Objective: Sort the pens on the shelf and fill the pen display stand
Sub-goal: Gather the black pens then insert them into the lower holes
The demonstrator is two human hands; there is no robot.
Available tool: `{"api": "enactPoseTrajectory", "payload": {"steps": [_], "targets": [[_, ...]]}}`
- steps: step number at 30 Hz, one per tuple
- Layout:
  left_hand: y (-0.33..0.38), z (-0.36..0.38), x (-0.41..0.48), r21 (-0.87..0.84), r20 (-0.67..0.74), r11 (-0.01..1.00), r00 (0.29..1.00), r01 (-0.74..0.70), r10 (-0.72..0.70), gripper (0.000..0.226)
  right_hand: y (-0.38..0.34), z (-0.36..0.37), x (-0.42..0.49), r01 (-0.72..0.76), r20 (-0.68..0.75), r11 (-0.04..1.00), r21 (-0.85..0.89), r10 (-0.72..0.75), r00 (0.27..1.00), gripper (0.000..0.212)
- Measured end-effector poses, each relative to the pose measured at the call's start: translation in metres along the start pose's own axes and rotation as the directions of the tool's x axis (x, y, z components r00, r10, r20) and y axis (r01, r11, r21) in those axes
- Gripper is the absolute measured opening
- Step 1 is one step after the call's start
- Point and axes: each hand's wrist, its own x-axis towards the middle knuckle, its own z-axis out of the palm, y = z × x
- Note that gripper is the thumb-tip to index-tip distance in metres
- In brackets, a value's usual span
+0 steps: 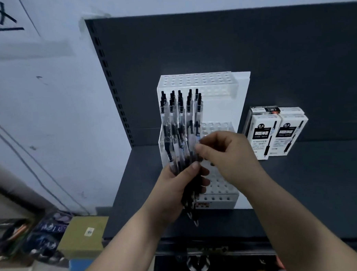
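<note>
Left hand: fingers clenched round a bundle of clear-barrelled black pens, whose tips poked out below the fist.
Right hand: thumb and fingertips pinched one pen at the bundle's top.
White perforated plastic display stand: just behind both hands' fingers.
Standing pens: in the stand's holes, beyond the fingertips.
White cardboard pen boxes: right of the right fingers, apart.

Dark shelf, pen display stand, pen boxes
</note>
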Motion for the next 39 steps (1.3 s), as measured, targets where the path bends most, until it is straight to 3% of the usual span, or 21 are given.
{"api": "enactPoseTrajectory", "payload": {"steps": [5,9,13,18,23,30,35,39], "targets": [[0.0,0.005,-0.003,-0.066,0.091,0.995,0.993,0.076,-0.07,0.016,-0.009,-0.015,0.002,-0.163,0.094,0.97,0.179,0.148,0.985,0.013],[-0.001,0.005,-0.001,-0.065,-0.02,0.997,0.999,0.032,-0.033,0.013,-0.03,-0.037,0.016,-0.036,-0.092,0.949,0.312,0.068,0.993,0.017],[0.0,-0.003,-0.001,-0.057,-0.111,0.997,0.993,-0.042,0.036,0.013,-0.041,-0.04,0.047,0.174,-0.349,0.967,0.187,-0.1,0.932,0.014],[0.003,-0.006,-0.003,-0.038,-0.124,0.995,0.989,-0.088,0.083,0.013,-0.027,-0.022,0.074,0.249,-0.388,0.969,-0.003,-0.23,0.892,0.012],[0.003,-0.011,-0.006,-0.02,-0.138,0.996,0.987,-0.086,0.083,0.013,-0.001,-0.007,0.085,0.217,-0.304,0.939,-0.268,-0.296,0.906,0.011],[0.002,-0.01,-0.006,0.004,-0.079,0.998,0.995,-0.06,0.06,0.019,0.01,0.0,0.088,0.168,-0.276,0.933,-0.319,-0.261,0.925,0.014],[0.0,-0.008,-0.004,0.02,-0.026,1.0,0.999,-0.023,0.023,0.024,0.001,-0.006,0.047,0.193,-0.244,0.966,-0.17,-0.231,0.942,0.01],[-0.004,-0.001,-0.001,0.015,0.043,1.0,0.999,0.022,-0.023,0.025,-0.003,-0.004,0.015,-0.011,0.091,0.99,0.14,-0.002,0.996,0.003]]}}
